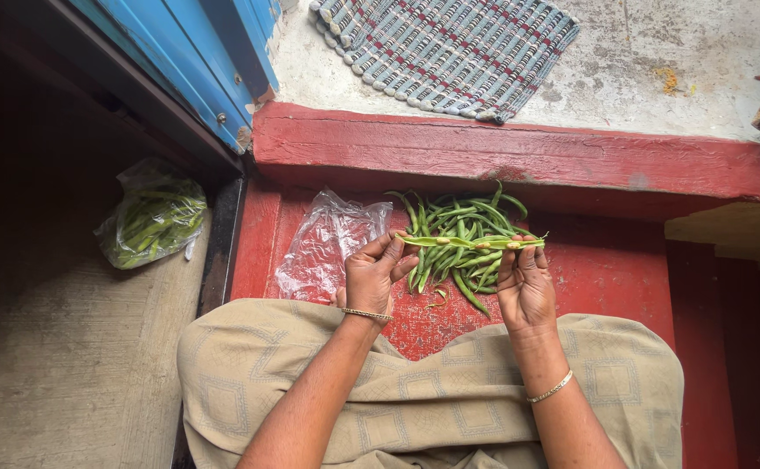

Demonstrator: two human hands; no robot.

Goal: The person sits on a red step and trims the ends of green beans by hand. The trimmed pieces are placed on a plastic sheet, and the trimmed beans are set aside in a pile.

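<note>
A long green bean pod [462, 242] is stretched level between both hands, split open along its length. My left hand [371, 275] pinches its left end and my right hand [525, 282] pinches its right end. Right below and behind the pod lies a loose pile of green bean pods [467, 221] on the red floor [606, 269]. A crumpled clear plastic bag [323, 247] lies flat just left of my left hand. Both wrists wear thin bangles. My lap, covered in beige patterned cloth [432, 391], fills the lower part of the view.
A raised red step [501, 152] runs across behind the pile. Beyond it lies a striped woven mat [449, 48] on grey concrete. A blue door [189, 61] stands at upper left. A second plastic bag full of green pods [152, 217] rests on the concrete at left.
</note>
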